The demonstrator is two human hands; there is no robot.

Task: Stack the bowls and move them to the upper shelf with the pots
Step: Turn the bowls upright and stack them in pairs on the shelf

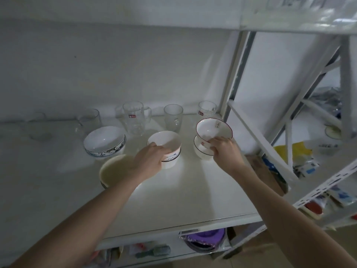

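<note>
Left hand [149, 158] grips the rim of the white bowl [167, 144] mid-shelf [173, 200]. Right hand [224, 149] pinches the red-rimmed bowl [212, 128], tilted, just above another bowl [201, 151]. Blue-patterned bowl [105, 142] and cream bowl [116, 169] sit left, untouched.

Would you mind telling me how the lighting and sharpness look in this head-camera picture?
Head view: dim overall, with a brighter patch on the shelf near both hands; the glass mugs at the back look soft and faint; the wide-angle lens bends the shelf frame at right.
</note>
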